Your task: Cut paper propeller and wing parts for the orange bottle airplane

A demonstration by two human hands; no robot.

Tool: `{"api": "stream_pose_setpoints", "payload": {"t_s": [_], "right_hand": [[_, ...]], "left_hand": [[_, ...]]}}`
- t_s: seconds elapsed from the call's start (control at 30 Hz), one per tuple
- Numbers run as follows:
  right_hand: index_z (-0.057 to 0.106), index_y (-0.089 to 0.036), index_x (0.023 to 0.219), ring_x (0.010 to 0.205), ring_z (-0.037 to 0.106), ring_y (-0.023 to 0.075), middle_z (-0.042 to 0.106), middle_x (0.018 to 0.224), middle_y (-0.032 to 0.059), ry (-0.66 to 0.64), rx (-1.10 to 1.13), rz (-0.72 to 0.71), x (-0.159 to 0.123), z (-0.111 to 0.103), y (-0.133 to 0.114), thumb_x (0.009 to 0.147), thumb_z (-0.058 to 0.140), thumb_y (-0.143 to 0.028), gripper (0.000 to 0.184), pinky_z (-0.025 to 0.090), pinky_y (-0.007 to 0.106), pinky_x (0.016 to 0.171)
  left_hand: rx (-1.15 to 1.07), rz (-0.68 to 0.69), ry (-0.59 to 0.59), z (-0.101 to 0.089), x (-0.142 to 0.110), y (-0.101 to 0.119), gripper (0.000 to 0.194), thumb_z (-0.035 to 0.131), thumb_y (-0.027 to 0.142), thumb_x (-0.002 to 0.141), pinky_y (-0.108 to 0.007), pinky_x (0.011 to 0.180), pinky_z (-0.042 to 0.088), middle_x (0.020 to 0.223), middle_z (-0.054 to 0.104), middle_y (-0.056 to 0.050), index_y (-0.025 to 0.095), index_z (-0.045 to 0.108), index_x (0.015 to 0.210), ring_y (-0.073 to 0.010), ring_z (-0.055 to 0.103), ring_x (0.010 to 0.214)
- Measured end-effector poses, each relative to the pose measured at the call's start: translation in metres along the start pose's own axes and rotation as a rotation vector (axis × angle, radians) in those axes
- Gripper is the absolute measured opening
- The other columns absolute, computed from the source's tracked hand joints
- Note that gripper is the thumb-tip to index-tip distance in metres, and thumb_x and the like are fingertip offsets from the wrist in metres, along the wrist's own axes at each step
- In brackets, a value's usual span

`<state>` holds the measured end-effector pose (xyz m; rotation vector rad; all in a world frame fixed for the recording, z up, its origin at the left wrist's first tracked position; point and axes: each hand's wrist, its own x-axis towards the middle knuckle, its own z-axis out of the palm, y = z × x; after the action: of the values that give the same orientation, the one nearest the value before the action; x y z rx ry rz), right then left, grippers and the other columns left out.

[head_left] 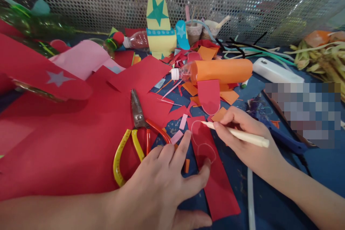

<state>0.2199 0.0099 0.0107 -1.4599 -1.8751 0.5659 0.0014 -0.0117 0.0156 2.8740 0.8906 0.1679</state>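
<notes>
A narrow strip of red foam or paper (219, 190) lies slanted on the blue table, with pale curved outlines drawn on its upper part. My right hand (248, 136) grips a cream-coloured marker (245, 136), its tip touching the strip at the top of an outline. With fingers spread, my left hand (164, 179) presses on the strip and beside its left edge. Scissors (138, 116) with yellow and red handles lie left of the strip, partly hidden by that hand. Above the strip lies a bottle wrapped in orange (223, 71), with a rounded red piece (209, 97) against it.
Large red sheets (67, 143) cover the left side. A yellow rocket shape (160, 25) with a green star stands by the perforated metal screen (107, 3). A blue glue gun (285, 134), a white device (277, 71), pipe cleaners (242, 48) and dry husks (320, 61) lie to the right.
</notes>
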Motion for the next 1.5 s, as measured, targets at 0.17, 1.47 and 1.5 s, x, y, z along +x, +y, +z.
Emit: {"api": "stream_pose_setpoints", "payload": {"t_s": [0.17, 1.47, 1.5], "right_hand": [[0.040, -0.024, 0.073, 0.049, 0.041, 0.0100, 0.049, 0.068, -0.0050, -0.022, -0.031, 0.010, -0.002, -0.003, 0.000, 0.090, 0.054, -0.016, 0.023, 0.032, 0.025, 0.046], [0.039, -0.024, 0.062, 0.047, 0.037, 0.0133, 0.034, 0.049, -0.0070, -0.036, 0.490, 0.240, -0.011, -0.020, 0.001, 0.092, 0.050, -0.023, 0.032, 0.027, 0.028, 0.044], [0.039, -0.024, 0.062, 0.045, 0.036, 0.0126, 0.033, 0.047, -0.0078, -0.071, 0.498, 0.251, -0.010, -0.020, 0.001, 0.092, 0.051, -0.023, 0.032, 0.027, 0.027, 0.043]], "left_hand": [[-0.003, -0.006, -0.005, 0.000, -0.001, 0.000, 0.061, 0.047, 0.067, 0.082, -0.044, 0.079, 0.052, 0.140, 0.047, -0.020, 0.033, 0.051, 0.133, -0.0333, 0.062, 0.104], [0.094, 0.041, 0.066, 0.001, -0.005, 0.000, 0.065, 0.040, 0.073, 0.081, -0.043, 0.074, 0.053, 0.135, 0.052, -0.025, 0.024, 0.053, 0.121, -0.0359, 0.063, 0.104], [0.094, 0.041, 0.073, 0.002, -0.005, 0.000, 0.066, 0.040, 0.074, 0.081, -0.043, 0.073, 0.053, 0.134, 0.052, -0.026, 0.022, 0.055, 0.119, -0.0355, 0.064, 0.101]]}}
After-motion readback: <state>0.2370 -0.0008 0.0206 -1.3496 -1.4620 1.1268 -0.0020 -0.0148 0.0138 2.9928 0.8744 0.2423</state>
